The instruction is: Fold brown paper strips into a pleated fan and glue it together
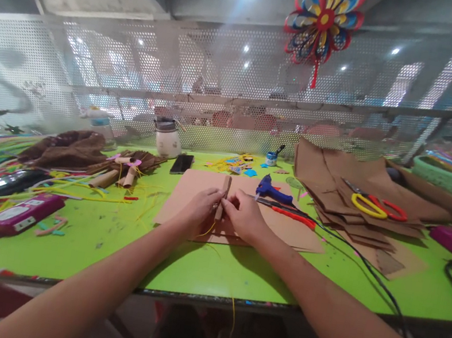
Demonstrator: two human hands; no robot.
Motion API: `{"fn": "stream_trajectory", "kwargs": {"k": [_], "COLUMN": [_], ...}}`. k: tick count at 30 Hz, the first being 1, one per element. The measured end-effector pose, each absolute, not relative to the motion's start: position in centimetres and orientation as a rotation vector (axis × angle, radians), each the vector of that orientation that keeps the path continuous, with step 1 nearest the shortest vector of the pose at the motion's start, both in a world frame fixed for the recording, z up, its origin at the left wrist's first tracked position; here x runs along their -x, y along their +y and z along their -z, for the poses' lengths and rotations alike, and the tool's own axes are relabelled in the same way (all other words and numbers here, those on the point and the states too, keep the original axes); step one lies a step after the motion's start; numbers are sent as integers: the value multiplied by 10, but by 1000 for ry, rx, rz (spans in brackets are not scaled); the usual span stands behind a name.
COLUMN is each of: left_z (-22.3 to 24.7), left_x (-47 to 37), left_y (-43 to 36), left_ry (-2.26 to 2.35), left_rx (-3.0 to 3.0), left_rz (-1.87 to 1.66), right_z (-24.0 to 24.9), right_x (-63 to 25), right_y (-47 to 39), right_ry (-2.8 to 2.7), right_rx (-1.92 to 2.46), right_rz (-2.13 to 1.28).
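Note:
Over a tan board (188, 185) on the green table, both hands meet at a narrow brown folded paper strip (227, 184) that stands roughly upright in the view. My left hand (203, 209) is closed on the strip's left side. From the right, the fingers of my right hand (241, 211) pinch its lower part. A thin yellow string (210, 230) hangs below my left hand. Just beyond my right hand lie a blue glue gun (273, 190) and red-handled scissors (294, 216) on the board.
Brown paper sheets (349, 185) with yellow-handled scissors (370, 206) lie to the right. A black cable (358, 262) crosses the right side. At left are a purple power strip (23, 213), paper rolls (105, 178) and a phone (182, 164). The table's front edge (203, 300) is near.

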State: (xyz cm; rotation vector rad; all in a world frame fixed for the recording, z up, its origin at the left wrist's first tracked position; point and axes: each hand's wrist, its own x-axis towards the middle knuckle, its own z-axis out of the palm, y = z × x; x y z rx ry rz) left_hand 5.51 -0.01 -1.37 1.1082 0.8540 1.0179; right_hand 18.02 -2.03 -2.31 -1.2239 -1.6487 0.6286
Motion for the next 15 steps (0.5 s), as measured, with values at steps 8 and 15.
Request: {"fn": "stream_trajectory", "kwargs": {"k": [8, 15], "left_z": [28, 15], "left_x": [-56, -55], "left_y": [8, 5], "left_ry": [829, 895], "left_rx": [-1246, -1224], "left_rz": [-994, -1030], "right_z": [26, 31], "right_x": [-179, -183], "right_y": [-16, -9], "right_ry": [-1638, -1525], "right_rx": [1281, 1266], "right_rz": [-657, -725]}}
